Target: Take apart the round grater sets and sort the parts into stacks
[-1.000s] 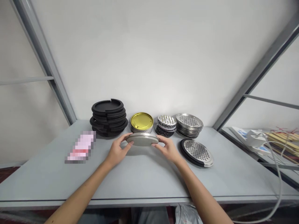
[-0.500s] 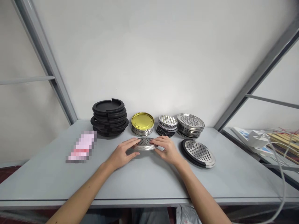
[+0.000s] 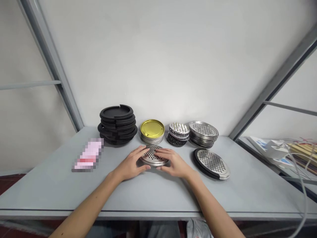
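Observation:
Between my hands, near the middle of the table, is a round perforated metal disc, its holed face turned up. My left hand grips its left side, fingers over the top and thumb at the near rim. On the right side, my right hand holds it the same way, with fingertips lying across the holes. Just behind the disc stands a stack of round lids, gold on top with silvery rims below. To the right lies a slotted metal disc, partly edged by a black ring.
Black rings with cut gaps are stacked at back left. Spiked grater discs and a pile of slotted metal discs stand by the wall. A blurred pink item lies left. White cables hang beyond the right edge.
The perforated disc has come down and turned, so more of its holed face shows. Both hands have moved with it, my right fingers reaching further across the top.

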Motion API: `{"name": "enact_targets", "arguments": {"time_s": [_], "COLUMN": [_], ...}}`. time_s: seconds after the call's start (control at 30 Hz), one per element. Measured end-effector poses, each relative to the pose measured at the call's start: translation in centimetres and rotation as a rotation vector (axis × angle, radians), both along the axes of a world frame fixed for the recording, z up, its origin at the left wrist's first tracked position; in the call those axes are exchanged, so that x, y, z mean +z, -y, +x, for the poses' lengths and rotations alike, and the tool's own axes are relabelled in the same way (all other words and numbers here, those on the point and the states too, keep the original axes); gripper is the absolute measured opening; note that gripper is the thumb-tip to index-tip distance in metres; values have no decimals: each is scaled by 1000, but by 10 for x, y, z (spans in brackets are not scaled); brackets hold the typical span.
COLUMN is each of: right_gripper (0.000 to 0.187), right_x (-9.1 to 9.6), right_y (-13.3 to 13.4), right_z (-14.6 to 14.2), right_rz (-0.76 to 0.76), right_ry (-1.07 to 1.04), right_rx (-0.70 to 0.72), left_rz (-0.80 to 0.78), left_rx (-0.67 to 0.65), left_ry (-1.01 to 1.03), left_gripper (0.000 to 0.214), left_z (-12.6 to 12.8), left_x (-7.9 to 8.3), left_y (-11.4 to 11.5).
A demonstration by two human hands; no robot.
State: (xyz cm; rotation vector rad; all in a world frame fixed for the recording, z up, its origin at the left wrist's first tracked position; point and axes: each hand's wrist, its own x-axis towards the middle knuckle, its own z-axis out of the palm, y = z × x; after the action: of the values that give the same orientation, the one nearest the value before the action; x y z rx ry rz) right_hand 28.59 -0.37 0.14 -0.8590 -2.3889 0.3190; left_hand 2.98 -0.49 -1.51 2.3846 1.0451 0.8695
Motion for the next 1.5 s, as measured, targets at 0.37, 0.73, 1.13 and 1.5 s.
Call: {"name": "enact_targets", "arguments": {"time_s": [0.37, 0.73, 1.13, 1.5], "right_gripper": [52, 70, 87, 63], "right_x": [2, -8, -11, -17], "right_y": [5, 4, -13, -21], "right_z": [-6, -8, 0, 18], "right_rz": [-47, -89, -171, -93], "right_ry": [39, 188, 369, 196], "right_rx": [-7, -166, -254, -256], "left_rz": [-80, -49, 34, 366], "left_rx": [-7, -124, 48, 176], "left_ry": [-150, -75, -47, 143], "left_gripper": [80, 74, 52, 28], "left_z": [-2, 5, 5, 7], "left_x": [-4, 4, -2, 15], "left_y": [1, 11, 5, 5]}}
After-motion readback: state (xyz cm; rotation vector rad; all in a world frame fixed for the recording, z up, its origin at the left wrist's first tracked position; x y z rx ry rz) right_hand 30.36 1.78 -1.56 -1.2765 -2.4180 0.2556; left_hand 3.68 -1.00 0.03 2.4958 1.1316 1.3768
